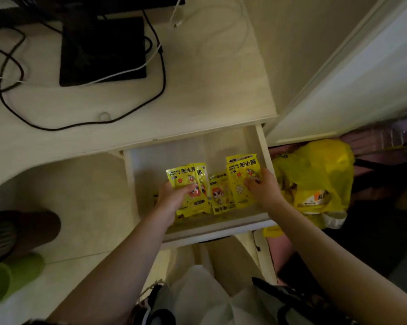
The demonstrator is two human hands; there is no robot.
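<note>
One desk (197, 102), one open drawer (174, 158) under it, one yellow plastic bag (315, 174) just beside the drawer's right wall. At least four yellow hand-warmer packets (217, 195) are bunched in the drawer's front half, with room toward its back wall. Left hand (172, 198) has its fingers curled round the left packet stack (182, 178). Right hand (263, 186) pinches the right packet (240, 167), tilted up near the right wall.

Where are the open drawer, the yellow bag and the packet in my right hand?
Drawer (186, 148): head view, bare floor.
Yellow bag (315, 174): head view, crumpled middle.
Right packet (240, 174): head view, upper half.
</note>
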